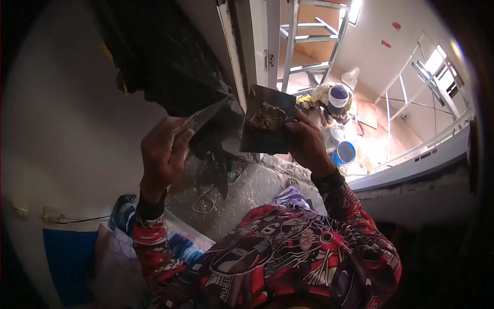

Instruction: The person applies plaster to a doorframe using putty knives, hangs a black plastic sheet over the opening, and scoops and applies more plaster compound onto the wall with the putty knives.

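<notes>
Right hand (pixel 307 143) holds a flat dark square board (pixel 267 121) w/ a lump of wet filler (pixel 267 116) on it, up at chest height by the door frame (pixel 256 46); fingers pinch its right edge. Left hand (pixel 163 154) has fingers wrapped round a scraper (pixel 206 116) handle, blade near the board's left side. Board looks stiff & light, filler soft & prob. slippery, so best gripped at the clean edge, kept level.

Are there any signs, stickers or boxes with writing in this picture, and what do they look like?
Two small red signs on the pale ceiling, upper right: little red rectangles, too small to make out.
Sleeve print on the person's red, black and white shirt, bottom middle: white marks and shapes.
No packages or screens show; the left hand holds a metal blade, the right hand a dark square board with a grey lump.
</notes>
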`<state>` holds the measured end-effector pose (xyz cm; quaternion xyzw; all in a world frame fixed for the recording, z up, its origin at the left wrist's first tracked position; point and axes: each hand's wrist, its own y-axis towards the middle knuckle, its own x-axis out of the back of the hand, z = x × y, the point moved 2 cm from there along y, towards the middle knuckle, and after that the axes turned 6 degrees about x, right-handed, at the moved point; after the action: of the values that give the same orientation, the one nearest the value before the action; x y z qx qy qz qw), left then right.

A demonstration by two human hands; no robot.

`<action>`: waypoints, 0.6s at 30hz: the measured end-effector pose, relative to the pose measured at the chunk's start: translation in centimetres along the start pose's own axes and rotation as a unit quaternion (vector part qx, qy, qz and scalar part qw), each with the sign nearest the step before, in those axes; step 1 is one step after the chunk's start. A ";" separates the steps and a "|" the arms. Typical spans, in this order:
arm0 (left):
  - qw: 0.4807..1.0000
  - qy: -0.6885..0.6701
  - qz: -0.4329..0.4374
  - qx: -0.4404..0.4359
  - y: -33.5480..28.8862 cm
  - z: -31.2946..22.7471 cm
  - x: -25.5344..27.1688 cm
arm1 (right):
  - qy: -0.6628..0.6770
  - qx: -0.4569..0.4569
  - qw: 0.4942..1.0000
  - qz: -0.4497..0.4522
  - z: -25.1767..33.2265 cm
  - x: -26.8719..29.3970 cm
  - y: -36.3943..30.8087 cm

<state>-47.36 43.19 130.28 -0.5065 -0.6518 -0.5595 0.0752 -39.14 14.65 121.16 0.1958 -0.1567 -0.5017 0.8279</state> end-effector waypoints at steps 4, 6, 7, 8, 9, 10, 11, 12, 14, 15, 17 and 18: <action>1.000 -0.002 0.015 0.013 -0.7 -0.3 0.2 | 0.444 -0.130 0.883 -0.075 -1.2 -1.1 -0.7; 1.000 0.006 0.014 0.023 -1.2 -0.1 0.0 | 0.443 -0.132 0.883 -0.077 -1.4 -1.4 -1.1; 0.997 -0.023 0.035 0.061 -1.4 0.2 0.0 | 0.435 -0.124 0.888 -0.080 -1.5 -1.7 -1.2; 0.992 -0.055 0.058 0.098 -1.8 0.2 -0.2 | 0.425 -0.118 0.893 -0.086 -1.5 -1.9 -1.5; 0.991 -0.058 0.063 0.101 -2.0 0.0 -0.4 | 0.425 -0.122 0.892 -0.090 -1.6 -2.1 -1.8; 0.985 -0.054 0.086 0.136 -2.1 -0.3 -0.6 | 0.411 -0.120 0.899 -0.095 -1.7 -2.1 -1.9; 0.978 -0.047 0.107 0.172 -2.2 -0.5 -0.8 | 0.398 -0.116 0.905 -0.097 -1.9 -2.2 -1.8; 0.978 -0.047 0.109 0.174 -2.3 -0.9 -1.2 | 0.399 -0.119 0.904 -0.097 -1.7 -2.5 -1.9; 0.953 -0.153 0.080 0.247 -2.5 -1.9 -2.4 | 0.381 -0.131 0.907 -0.125 -1.3 -2.9 -2.0; 0.953 -0.153 0.079 0.248 -2.5 -2.2 -3.1 | 0.381 -0.132 0.907 -0.124 -1.4 -3.0 -2.0; 0.946 -0.198 0.047 0.252 -2.8 -2.1 -4.8 | 0.399 -0.126 0.896 -0.150 -2.2 -2.9 -2.0; 0.936 -0.217 0.061 0.270 -2.9 -1.9 -5.6 | 0.399 -0.128 0.893 -0.162 -2.8 -2.7 -2.0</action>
<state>-47.73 38.87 125.31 -0.6147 -0.7468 -0.2335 0.0998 -40.67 16.70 117.55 0.2947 0.2862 -0.5240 0.7461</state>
